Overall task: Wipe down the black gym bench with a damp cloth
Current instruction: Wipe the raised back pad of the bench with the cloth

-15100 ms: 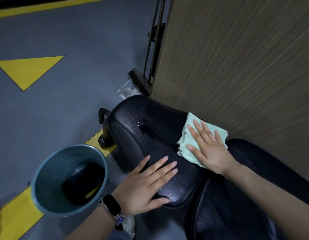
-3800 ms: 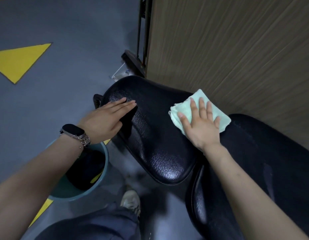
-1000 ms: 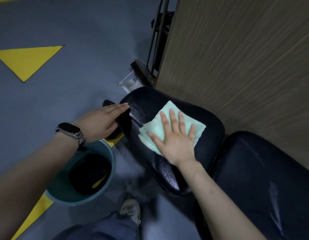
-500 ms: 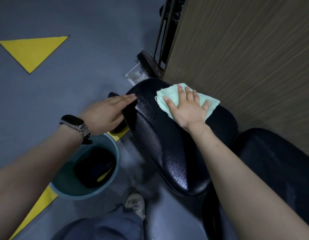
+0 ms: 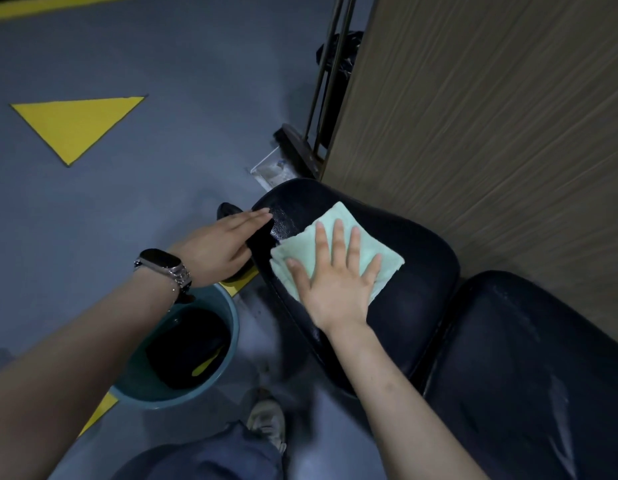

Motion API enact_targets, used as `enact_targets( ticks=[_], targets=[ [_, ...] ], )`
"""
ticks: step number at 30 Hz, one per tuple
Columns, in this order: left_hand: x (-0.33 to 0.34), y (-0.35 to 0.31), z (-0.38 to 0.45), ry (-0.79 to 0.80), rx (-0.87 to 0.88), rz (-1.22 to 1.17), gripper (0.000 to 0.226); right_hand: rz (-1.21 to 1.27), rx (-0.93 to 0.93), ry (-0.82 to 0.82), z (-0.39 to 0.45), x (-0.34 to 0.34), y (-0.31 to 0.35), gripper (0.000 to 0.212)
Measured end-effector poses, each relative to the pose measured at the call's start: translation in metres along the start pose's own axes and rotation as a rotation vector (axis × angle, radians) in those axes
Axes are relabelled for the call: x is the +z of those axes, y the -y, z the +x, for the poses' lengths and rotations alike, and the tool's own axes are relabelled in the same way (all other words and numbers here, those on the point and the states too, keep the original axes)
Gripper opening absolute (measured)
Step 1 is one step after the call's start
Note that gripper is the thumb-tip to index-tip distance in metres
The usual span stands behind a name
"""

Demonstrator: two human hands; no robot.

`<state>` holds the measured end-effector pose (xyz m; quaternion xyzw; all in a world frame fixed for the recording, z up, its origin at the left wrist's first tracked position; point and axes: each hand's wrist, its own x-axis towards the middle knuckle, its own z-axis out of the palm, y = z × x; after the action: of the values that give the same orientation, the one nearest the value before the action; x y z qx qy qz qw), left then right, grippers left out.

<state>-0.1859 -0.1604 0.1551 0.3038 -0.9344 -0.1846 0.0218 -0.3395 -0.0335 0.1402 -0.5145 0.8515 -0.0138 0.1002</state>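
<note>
The black gym bench (image 5: 414, 271) stands against a wood-grain panel (image 5: 491, 116), and its smaller seat pad carries the work at present; the right hand (image 5: 335, 282) lies flat with fingers spread on a folded pale green cloth (image 5: 376, 261), pressing it onto the pad's near-left part, not gripping it; the left hand (image 5: 224, 247) rests with straight fingers against the pad's far-left edge, steadying it and holding nothing.

A teal bucket (image 5: 231, 317) with dark water sits on the grey floor (image 5: 127, 209) just left of the bench, below the left wrist, which wears a smartwatch (image 5: 162, 266); a shoe (image 5: 266, 420) and a trouser knee show near the bench's lower edge.

As for progress, the seat pad shows a wet sheen beside the cloth, so that part looks to have been covered; the larger back pad (image 5: 529, 375) to the right of the seat pad bears faint pale streaks, though whether they are damp marks or wear I cannot tell; the pad sides and the frame beneath are mostly hidden. I judge the task partly done, with the seat pad's right half and probably the back pad left.
</note>
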Motion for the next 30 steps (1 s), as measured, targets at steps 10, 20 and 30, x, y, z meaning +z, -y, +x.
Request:
enact_targets(
  ticks=[10,20,30],
  targets=[
    [-0.005,0.004,-0.009,0.04,-0.002,-0.024,0.061,-0.126,-0.024,-0.192,-0.044,0.03,0.021,0.074],
    [0.002,0.018,-0.008,0.023,0.012,-0.063,0.06,-0.081,-0.064,-0.027,-0.003,0.012,0.026,0.083],
    [0.002,0.019,0.001,-0.004,0.02,-0.135,0.058,0.039,-0.067,0.005,0.057,-0.008,0.007,0.086]
  ],
)
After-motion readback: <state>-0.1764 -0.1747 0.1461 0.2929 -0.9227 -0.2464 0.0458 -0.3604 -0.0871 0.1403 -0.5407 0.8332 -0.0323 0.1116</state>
